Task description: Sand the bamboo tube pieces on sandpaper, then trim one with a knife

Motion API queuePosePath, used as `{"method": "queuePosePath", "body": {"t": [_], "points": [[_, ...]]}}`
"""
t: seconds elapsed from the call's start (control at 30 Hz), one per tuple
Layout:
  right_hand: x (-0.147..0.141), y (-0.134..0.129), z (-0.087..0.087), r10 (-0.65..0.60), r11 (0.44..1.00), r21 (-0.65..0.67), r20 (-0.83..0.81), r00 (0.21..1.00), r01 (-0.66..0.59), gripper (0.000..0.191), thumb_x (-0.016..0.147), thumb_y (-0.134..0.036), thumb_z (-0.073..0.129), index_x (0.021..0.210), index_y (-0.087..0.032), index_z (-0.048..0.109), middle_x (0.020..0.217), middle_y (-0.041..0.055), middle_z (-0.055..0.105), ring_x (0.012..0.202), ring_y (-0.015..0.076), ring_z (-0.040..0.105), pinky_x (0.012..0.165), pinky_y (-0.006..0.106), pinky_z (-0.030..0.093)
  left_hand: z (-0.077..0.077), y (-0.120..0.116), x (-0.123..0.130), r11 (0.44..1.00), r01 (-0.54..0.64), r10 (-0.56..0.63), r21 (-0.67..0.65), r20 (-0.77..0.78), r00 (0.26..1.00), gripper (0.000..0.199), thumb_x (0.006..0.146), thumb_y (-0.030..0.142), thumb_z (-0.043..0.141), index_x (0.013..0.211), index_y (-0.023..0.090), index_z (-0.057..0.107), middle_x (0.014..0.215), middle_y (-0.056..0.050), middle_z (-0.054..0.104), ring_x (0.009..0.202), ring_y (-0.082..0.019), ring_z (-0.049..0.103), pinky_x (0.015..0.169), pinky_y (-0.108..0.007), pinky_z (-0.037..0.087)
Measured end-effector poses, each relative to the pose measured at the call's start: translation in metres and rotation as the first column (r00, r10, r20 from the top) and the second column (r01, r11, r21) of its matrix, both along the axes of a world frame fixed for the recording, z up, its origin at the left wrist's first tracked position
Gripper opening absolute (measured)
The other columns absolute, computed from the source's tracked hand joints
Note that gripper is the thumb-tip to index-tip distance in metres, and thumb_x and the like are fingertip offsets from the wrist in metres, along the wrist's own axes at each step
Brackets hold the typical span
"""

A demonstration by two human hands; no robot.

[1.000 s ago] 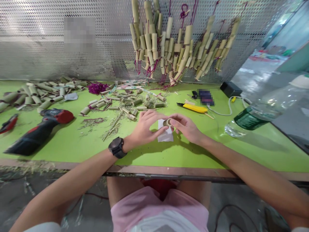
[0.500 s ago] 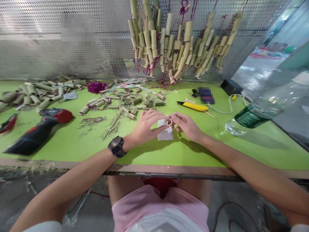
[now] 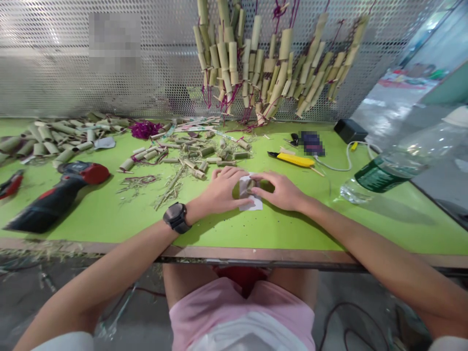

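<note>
A small bamboo ring [image 3: 250, 186] is over a white paper piece [image 3: 252, 204] near the table's front middle. My right hand [image 3: 281, 191] pinches the ring between thumb and fingers from the right. On the left, my left hand [image 3: 227, 191], below a black wristwatch, has its thumb and fingers spread around the paper's left side, with the thumb lying over the paper. Whether its fingertips touch the ring is hard to tell.
Cut bamboo pieces [image 3: 210, 151] and shavings lie behind my hands. A power tool [image 3: 58, 197] rests at left, a yellow cutter [image 3: 294, 160] behind my right hand, a water bottle [image 3: 380, 171] at right. Bamboo strings [image 3: 280, 87] hang on the mesh.
The ring has come down toward the paper and turned, its opening less visible. My left fingers have spread from it, and my right hand has shifted slightly with its fingers around the ring.
</note>
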State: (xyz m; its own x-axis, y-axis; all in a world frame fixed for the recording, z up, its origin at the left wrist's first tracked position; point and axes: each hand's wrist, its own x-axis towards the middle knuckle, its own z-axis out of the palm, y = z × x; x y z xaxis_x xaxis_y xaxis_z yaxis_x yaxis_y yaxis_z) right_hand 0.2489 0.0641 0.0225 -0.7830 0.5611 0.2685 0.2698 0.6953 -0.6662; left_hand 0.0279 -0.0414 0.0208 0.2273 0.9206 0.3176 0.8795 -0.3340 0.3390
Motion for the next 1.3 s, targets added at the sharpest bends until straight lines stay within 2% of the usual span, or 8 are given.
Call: {"method": "queuePosePath", "body": {"t": [0.4, 0.6, 0.77, 0.9, 0.97, 1.07, 1.2, 1.3], "points": [[-0.007, -0.005, -0.002, -0.113, 0.982, 0.161, 0.074, 0.991, 0.1, 0.031, 0.09, -0.05, 0.079, 0.106, -0.024, 0.082, 0.107, 0.0097, 0.083, 0.098, 0.0319, 0.069, 0.087, 0.047, 0.05, -0.002, 0.003, -0.006, 0.984, -0.037, 0.026, -0.175, -0.064, 0.998, 0.092, 0.082, 0.09, 0.066, 0.146, 0.024, 0.063, 0.161, -0.019, 0.057, 0.149, -0.046, 0.047, 0.121, -0.068, 0.03], [-0.008, 0.0, -0.003, 0.013, 0.991, 0.129, 0.06, 0.998, -0.021, 0.029, 0.089, -0.051, 0.083, 0.107, -0.028, 0.085, 0.104, 0.0072, 0.082, 0.093, 0.0279, 0.067, 0.087, 0.045, 0.049, -0.001, 0.002, -0.006, 0.97, -0.036, 0.024, -0.24, -0.052, 0.998, 0.092, 0.085, 0.087, 0.065, 0.149, 0.022, 0.061, 0.168, -0.019, 0.049, 0.154, -0.045, 0.041, 0.124, -0.072, 0.023], [-0.008, 0.015, 0.0, -0.152, 0.974, 0.183, 0.095, 0.984, 0.133, 0.033, 0.092, -0.053, 0.08, 0.109, -0.025, 0.085, 0.104, 0.0111, 0.08, 0.093, 0.0301, 0.065, 0.083, 0.046, 0.048, 0.002, 0.0, -0.005, 0.968, -0.049, 0.036, -0.247, -0.058, 0.998, 0.096, 0.081, 0.09, 0.067, 0.153, 0.027, 0.06, 0.177, -0.017, 0.034, 0.16, -0.049, 0.03, 0.125, -0.074, 0.022], [-0.005, 0.012, -0.002, 0.027, 0.99, 0.136, 0.102, 0.994, -0.04, 0.035, 0.089, -0.054, 0.082, 0.113, -0.028, 0.085, 0.103, 0.0091, 0.079, 0.094, 0.0288, 0.065, 0.085, 0.045, 0.049, 0.001, 0.0, -0.005, 0.959, -0.029, 0.016, -0.283, -0.048, 0.999, 0.097, 0.08, 0.088, 0.07, 0.153, 0.025, 0.059, 0.169, -0.018, 0.047, 0.157, -0.047, 0.038, 0.126, -0.074, 0.022], [-0.004, 0.012, -0.002, -0.036, 0.983, 0.181, 0.107, 0.994, 0.016, 0.035, 0.088, -0.056, 0.082, 0.109, -0.028, 0.085, 0.1, 0.0091, 0.078, 0.089, 0.0279, 0.064, 0.082, 0.044, 0.049, 0.0, 0.0, -0.005, 0.962, -0.032, 0.02, -0.273, -0.048, 0.999, 0.102, 0.078, 0.087, 0.072, 0.157, 0.024, 0.056, 0.168, -0.019, 0.049, 0.157, -0.048, 0.039, 0.126, -0.074, 0.023], [-0.004, 0.01, 0.0, -0.119, 0.969, 0.226, 0.083, 0.989, 0.097, 0.03, 0.091, -0.054, 0.079, 0.102, -0.027, 0.085, 0.099, 0.0093, 0.079, 0.09, 0.0292, 0.065, 0.08, 0.045, 0.049, 0.0, -0.002, -0.005, 0.956, -0.029, 0.013, -0.29, -0.059, 0.998, 0.109, 0.081, 0.089, 0.068, 0.166, 0.024, 0.045, 0.171, -0.02, 0.044, 0.159, -0.048, 0.035, 0.127, -0.075, 0.019], [-0.008, 0.004, 0.0, 0.069, 0.982, 0.17, 0.104, 0.992, -0.086, 0.031, 0.092, -0.052, 0.08, 0.11, -0.027, 0.083, 0.106, 0.0085, 0.081, 0.097, 0.0296, 0.067, 0.088, 0.047, 0.051, 0.002, -0.004, -0.003, 0.93, 0.006, -0.037, -0.368, -0.078, 0.996, 0.116, 0.083, 0.092, 0.06, 0.172, 0.022, 0.034, 0.177, -0.019, 0.032, 0.165, -0.048, 0.024, 0.129, -0.075, 0.009], [-0.01, 0.006, 0.0, -0.102, 0.973, 0.22, 0.129, 0.986, 0.071, 0.033, 0.092, -0.053, 0.078, 0.108, -0.025, 0.084, 0.105, 0.012, 0.078, 0.092, 0.0301, 0.066, 0.081, 0.046, 0.051, 0.002, -0.006, -0.001, 0.932, -0.012, -0.022, -0.362, -0.091, 0.996, 0.118, 0.084, 0.093, 0.059, 0.174, 0.022, 0.029, 0.178, -0.017, 0.029, 0.166, -0.048, 0.021, 0.13, -0.073, 0.01]]}}
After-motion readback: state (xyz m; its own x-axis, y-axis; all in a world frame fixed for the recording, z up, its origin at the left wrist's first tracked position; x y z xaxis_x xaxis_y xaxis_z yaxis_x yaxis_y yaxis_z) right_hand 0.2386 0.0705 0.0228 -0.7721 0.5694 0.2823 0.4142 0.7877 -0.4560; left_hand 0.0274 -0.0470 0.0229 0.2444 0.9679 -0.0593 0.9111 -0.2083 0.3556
